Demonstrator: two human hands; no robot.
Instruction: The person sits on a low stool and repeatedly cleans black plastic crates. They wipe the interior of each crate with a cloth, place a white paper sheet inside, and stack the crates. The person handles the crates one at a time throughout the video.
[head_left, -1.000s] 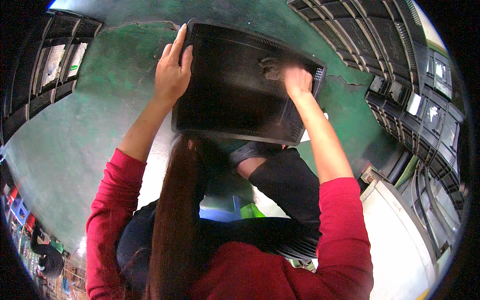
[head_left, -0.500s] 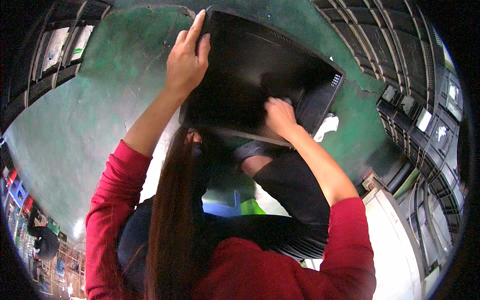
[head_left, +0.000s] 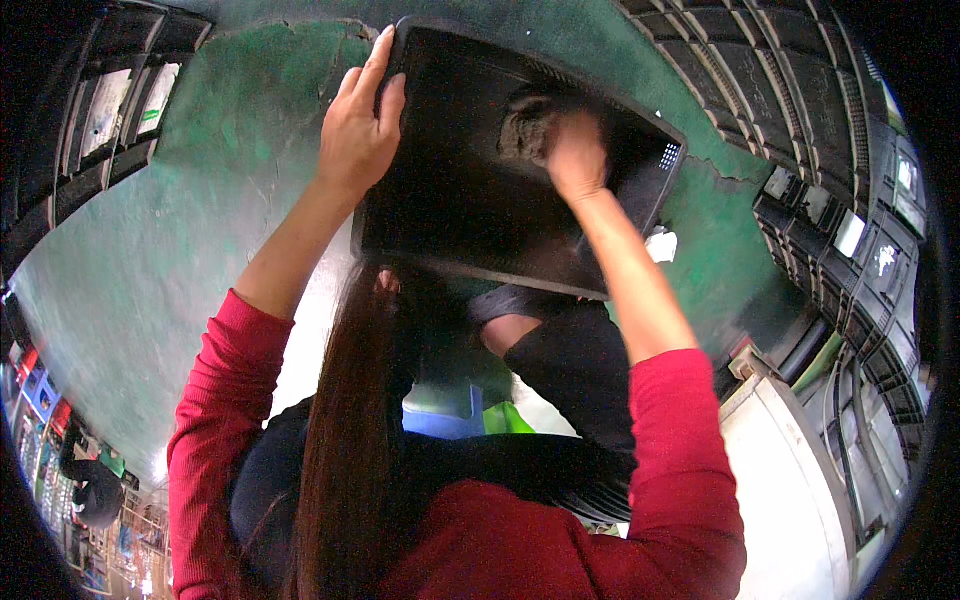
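A shallow black plastic crate point(head_left: 450, 170) is tilted in front of me, its inside facing up. My left hand point(head_left: 358, 135) grips its left rim, the index finger stretched along the edge toward the far corner and the thumb on the inner side. Inside, toward the far wall, my right hand point(head_left: 578, 155) is blurred by motion and closed on a bunched grey-brown rag point(head_left: 524, 128), which presses on the crate's bottom. The fingertips of the right hand are smeared. Below the crate's near edge show my knee and dark trousers.
Stacked black crates point(head_left: 800, 100) stand at the far right and more crates point(head_left: 105, 110) at the far left. A white scrap point(head_left: 661, 245) lies on the green floor point(head_left: 220, 200) beside the crate. A white board point(head_left: 785, 460) is near my right elbow; a blue stool point(head_left: 440, 422) is below me.
My right hand has moved from the crate's near side to the far wall, and the rag now shows beside it. The left hand and crate have shifted slightly left.
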